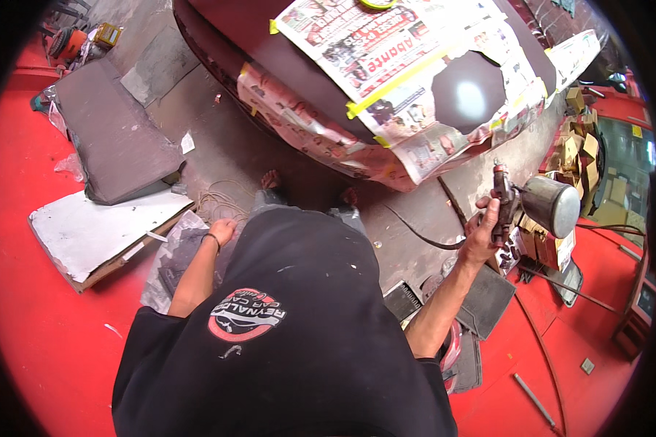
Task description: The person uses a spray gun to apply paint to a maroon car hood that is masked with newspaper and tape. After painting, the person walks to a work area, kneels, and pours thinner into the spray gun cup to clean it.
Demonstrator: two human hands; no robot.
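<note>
My right hand is wrapped round a spray gun, its nozzle pointing toward the car. A round metal paint cup sticks out from the gun's right side, and a dark hose curves near my wrist. Ahead stands a dark maroon car, partly covered with newspaper held by yellow masking tape. A rounded patch of maroon panel shows bare between the sheets, with a bright reflection. Low at my left side, my left hand hangs loosely curled, with nothing visible in it.
To the left, a dark flat panel lies beside a white board and plastic sheeting. Cardboard boxes are piled at the right. Dark mats, a metal rod and a long hose lie on the right.
</note>
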